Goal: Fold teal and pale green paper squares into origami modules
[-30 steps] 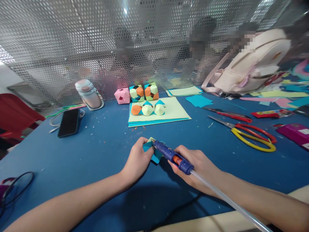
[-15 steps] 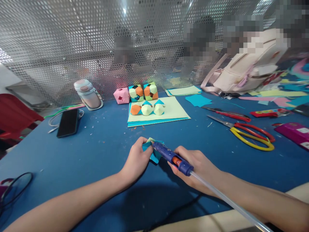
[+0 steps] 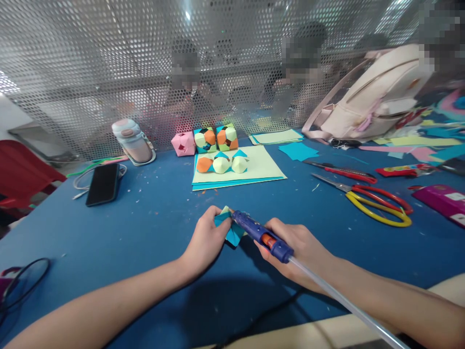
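Observation:
Between the thumb and fingers of my left hand (image 3: 208, 237) is a folded paper piece (image 3: 235, 234), blue with a pale green corner. My right hand (image 3: 296, 252) grips a dark blue hot glue gun (image 3: 254, 229), its nozzle at the upper edge of the paper piece; whether it touches cannot be made out. A long clear glue stick (image 3: 337, 296) runs out of the gun's back end toward me. Beyond my hands, small folded paper shapes (image 3: 221, 164) in orange, pale green and blue sit on a stack of paper sheets (image 3: 263, 165).
Paper balls (image 3: 183, 144) stand behind the stack. Scissors (image 3: 378, 206), a red-handled cutter (image 3: 350, 173) and a purple pack (image 3: 441, 201) lie at right, before a cream backpack (image 3: 381, 97). At left are a phone (image 3: 103, 184) and a bottle (image 3: 132, 140). A perforated metal screen (image 3: 145, 72) closes the back.
The glue gun has shifted very slightly to the right, its nozzle still close to the folded paper piece. My left hand keeps its hold, almost unmoved.

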The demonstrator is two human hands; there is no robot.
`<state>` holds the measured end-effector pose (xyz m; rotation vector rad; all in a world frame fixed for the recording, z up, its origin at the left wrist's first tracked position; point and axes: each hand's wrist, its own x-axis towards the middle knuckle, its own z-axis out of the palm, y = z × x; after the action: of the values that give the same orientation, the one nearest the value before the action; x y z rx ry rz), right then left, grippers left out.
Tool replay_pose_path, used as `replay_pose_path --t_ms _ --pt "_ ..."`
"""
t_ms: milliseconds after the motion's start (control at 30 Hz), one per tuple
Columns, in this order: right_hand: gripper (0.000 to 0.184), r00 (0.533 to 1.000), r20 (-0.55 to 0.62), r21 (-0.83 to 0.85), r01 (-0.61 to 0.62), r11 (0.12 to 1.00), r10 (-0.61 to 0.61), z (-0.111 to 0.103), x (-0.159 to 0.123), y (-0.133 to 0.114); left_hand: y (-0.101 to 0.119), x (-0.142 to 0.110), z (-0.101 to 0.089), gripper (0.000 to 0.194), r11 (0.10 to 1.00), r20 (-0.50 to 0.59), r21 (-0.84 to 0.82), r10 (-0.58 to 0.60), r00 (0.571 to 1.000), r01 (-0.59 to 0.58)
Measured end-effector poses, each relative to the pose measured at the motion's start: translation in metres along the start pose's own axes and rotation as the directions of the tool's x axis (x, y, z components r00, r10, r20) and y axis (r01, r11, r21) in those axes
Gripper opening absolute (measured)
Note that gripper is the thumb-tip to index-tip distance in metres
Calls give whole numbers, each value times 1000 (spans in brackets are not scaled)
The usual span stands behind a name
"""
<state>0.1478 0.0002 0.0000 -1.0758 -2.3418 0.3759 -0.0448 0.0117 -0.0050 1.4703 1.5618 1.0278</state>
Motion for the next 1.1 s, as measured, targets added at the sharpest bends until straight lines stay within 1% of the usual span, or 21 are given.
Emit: replay_pose_path --t_ms 100,233,467,600,733,833,1000,1100 --pt "7 999 28 4 -31 1000 31 -1 0 -1 -1 0 -1 13 1000 1 31 2 1000 -2" --pt "9 1000 24 9 -6 1000 6 -1 1 -1 -1 0 -1 12 1000 10 20 7 1000 -7" --pt "10 999 38 -19 -19 1000 19 1 -2 1 -2 1 0 12 1000 19 5 7 1000 -7" --pt "6 999 44 -16 16 1000 -15 5 -3 4 -4 1 -1 12 999 21 30 38 999 -39" --pt "5 998 39 -30 50 998 -48 3 -2 3 -4 1 -1 12 997 28 41 65 998 -66" --pt "7 1000 15 -23 27 999 -26 -1 -1 1 -5 1 0 14 997 24 44 68 997 -69" --pt "6 999 45 -13 19 1000 -19 0 -3 1 -5 0 -1 12 996 25 64 63 998 -64" --pt "6 999 53 -20 10 1000 -9 1 -3 1 -3 0 -1 13 998 18 41 53 998 -54"
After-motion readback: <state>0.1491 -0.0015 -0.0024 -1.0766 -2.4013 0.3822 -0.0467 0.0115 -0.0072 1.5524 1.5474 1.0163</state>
